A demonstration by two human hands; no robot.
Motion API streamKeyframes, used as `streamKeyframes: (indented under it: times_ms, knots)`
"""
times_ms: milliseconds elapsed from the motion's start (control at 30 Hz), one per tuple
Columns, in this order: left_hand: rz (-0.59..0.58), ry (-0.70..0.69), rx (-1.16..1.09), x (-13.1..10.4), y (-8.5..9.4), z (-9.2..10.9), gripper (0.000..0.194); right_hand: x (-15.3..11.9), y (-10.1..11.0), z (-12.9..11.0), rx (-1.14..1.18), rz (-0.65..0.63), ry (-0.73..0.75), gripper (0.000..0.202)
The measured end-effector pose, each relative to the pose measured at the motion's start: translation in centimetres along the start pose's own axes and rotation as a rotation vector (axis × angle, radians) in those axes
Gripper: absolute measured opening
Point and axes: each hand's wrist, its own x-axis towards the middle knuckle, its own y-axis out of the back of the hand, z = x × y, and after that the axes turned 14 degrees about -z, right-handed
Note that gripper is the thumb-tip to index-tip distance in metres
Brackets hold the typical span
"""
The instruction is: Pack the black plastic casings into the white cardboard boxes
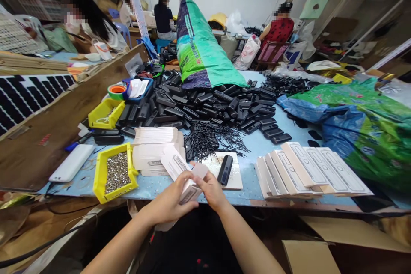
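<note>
My left hand (175,199) is closed around a white printed carton (175,162), its flap standing up and away from me. My right hand (212,190) pinches the carton's near end, where a pale flap (201,171) sticks up; both hands are over the table's front edge. Just beyond my right hand a black oblong plastic case (225,169) lies on a white board (236,177). To the left is a stack of flat white cartons (157,136). Thin black sticks (208,139) lie heaped behind the board.
A yellow bin of small metal parts (100,175) and a white power bank-like block (72,163) stand left. Filled cartons (298,167) lean in a row at right. Many black cases (205,105) pile behind, under a green sack (221,60). Several people sit further back.
</note>
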Motion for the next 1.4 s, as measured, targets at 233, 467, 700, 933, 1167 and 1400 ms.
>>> streamKeyframes:
  times_ms: [233,467,700,933,1167,1400]
  knots:
    - [0.131,0.129,-0.178,1.8,-2.1,0.6,0.104,-0.9,-0.9,-1.3,-0.186,-0.096,0.070,0.029]
    - [0.175,0.136,-0.371,1.5,-1.1,-0.7,0.098,-1.9,2.1,-1.7,-0.707,-0.289,0.113,0.045]
    - [0.458,0.196,-1.345,-1.3,0.7,-4.6,0.060,-3.6,12.3,-1.8,-1.299,-0.394,-0.225,0.048]
    - [0.821,0.275,-1.605,1.3,-2.5,-2.2,0.023,-1.6,3.2,-1.6,-0.117,0.365,0.220,0.051]
    - [0.548,0.233,-0.794,-0.1,-4.3,-3.6,0.066,-0.3,-1.8,-1.3,-0.122,0.321,0.399,0.056]
    - [0.514,0.163,0.107,-2.4,-3.4,-6.2,0.062,2.5,4.7,-0.2,-0.632,-0.139,0.035,0.038]
